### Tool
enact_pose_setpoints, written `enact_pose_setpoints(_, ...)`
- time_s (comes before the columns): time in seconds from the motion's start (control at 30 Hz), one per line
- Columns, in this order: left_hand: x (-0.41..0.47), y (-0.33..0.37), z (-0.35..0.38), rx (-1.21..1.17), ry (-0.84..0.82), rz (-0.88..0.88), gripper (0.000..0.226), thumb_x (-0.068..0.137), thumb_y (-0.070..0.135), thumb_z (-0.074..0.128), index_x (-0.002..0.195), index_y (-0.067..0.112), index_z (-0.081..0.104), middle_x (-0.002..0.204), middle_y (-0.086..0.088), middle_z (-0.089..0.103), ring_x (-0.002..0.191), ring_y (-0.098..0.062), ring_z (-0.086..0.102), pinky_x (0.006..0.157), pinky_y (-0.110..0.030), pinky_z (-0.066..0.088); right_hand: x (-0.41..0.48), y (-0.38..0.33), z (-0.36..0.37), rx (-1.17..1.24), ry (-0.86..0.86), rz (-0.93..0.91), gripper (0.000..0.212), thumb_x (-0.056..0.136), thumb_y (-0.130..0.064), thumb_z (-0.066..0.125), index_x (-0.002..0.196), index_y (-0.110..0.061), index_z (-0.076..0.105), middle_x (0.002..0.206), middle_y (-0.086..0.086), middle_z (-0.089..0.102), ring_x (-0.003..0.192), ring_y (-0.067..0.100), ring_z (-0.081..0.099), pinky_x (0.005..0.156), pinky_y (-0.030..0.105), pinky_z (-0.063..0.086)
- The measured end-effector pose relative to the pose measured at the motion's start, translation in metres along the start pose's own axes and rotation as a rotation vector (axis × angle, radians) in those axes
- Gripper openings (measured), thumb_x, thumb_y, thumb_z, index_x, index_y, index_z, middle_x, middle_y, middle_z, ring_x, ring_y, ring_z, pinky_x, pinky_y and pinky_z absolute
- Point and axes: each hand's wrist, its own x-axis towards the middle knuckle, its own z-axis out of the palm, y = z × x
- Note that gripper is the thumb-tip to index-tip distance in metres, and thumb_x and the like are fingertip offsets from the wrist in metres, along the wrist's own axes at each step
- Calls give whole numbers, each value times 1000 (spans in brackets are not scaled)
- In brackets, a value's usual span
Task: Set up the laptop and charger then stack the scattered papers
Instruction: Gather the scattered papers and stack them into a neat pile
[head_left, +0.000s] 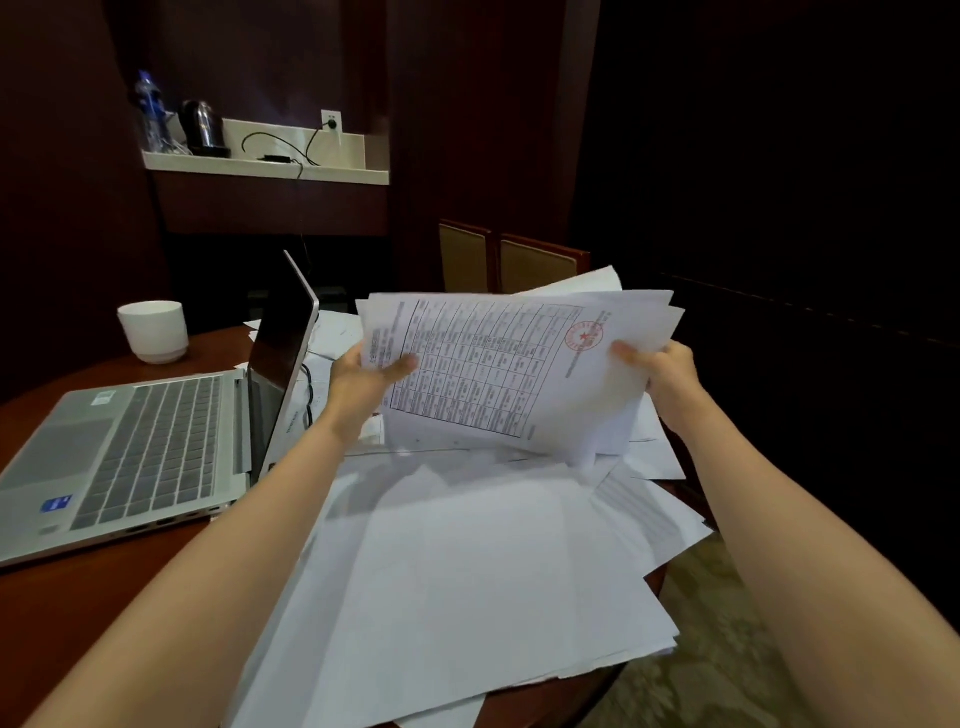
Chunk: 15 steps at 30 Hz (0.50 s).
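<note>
Above loose sheets (467, 571), left hand (363, 382) and right hand (667, 376) grip opposite edges of the paper bundle (519, 364).

The silver laptop (145, 447) stands open at the left of the table (78, 613). The black charger (277, 157) lies on the far shelf (337, 175). A raised sheaf (498, 374), its top sheet a red-stamped grid, tilts above overlapping loose sheets (467, 571).

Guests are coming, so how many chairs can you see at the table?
2: left chair back and right chair back, side by side beyond the table, behind the held papers; others may be hidden.
</note>
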Motion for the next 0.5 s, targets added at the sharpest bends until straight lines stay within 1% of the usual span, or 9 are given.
enact_pose_setpoints(0.07, -1, 0, 1, 20, 19, -20, 36, 85, 16, 65, 119, 6, 59, 113, -1, 61, 99, -9, 50, 90, -22, 34, 1, 1, -6, 18, -53, 29, 33, 80, 0, 66, 113, 0, 61, 105, 11, 66, 104, 34, 61, 93, 46, 48)
enact_pose_setpoints(0.13, 1, 0, 3, 63, 39, -32, 36, 85, 17, 65, 118, 4, 60, 118, -5, 62, 98, -10, 49, 89, -22, 35, -1, 3, -11, 18, -96, 55, 40, 72, -5, 72, 111, -2, 62, 104, 9, 67, 103, 34, 61, 93, 47, 49)
enact_pose_setpoints(0.2, 2, -1, 3, 95, 35, -33, 37, 87, 19, 63, 121, 6, 59, 123, -6, 60, 99, -10, 49, 88, -22, 35, -3, 5, -13, 2, -120, 65, 51, 62, -13, 72, 111, -2, 62, 108, 11, 67, 103, 34, 62, 90, 45, 50)
enact_pose_setpoints(0.3, 5, -5, 3, 56, 30, -11, 36, 90, 19, 59, 124, 7, 57, 126, -7, 60, 108, -15, 53, 89, -25, 36, -7, 6, -14, 1, -158, 66, 58, 61, -16, 71, 116, -1, 61, 113, 12, 66, 105, 33, 63, 83, 40, 53)
enact_pose_setpoints(0.37, 7, -6, 4, 43, 58, -15, 34, 90, 16, 59, 123, 6, 58, 126, -8, 60, 109, -16, 54, 90, -26, 37, -9, 5, -18, -9, -207, 80, 57, 61, -15, 70, 117, -3, 61, 114, 11, 66, 106, 33, 62, 79, 37, 53)
enact_pose_setpoints(0.43, 9, -8, 4, 35, 84, -31, 33, 90, 14, 58, 122, 4, 58, 127, -9, 59, 107, -16, 52, 90, -26, 36, -11, 2, -21, -21, -275, 103, 50, 64, -15, 63, 114, -9, 61, 110, 8, 67, 106, 31, 61, 77, 36, 51)
enact_pose_setpoints(0.5, 10, -10, 5, 26, 105, -35, 33, 90, 14, 58, 122, 4, 58, 126, -9, 59, 109, -18, 52, 90, -26, 36, -15, -4, -22, 34, -311, 140, 44, 68, -25, 58, 110, -15, 60, 101, 3, 67, 100, 26, 60, 74, 36, 48)
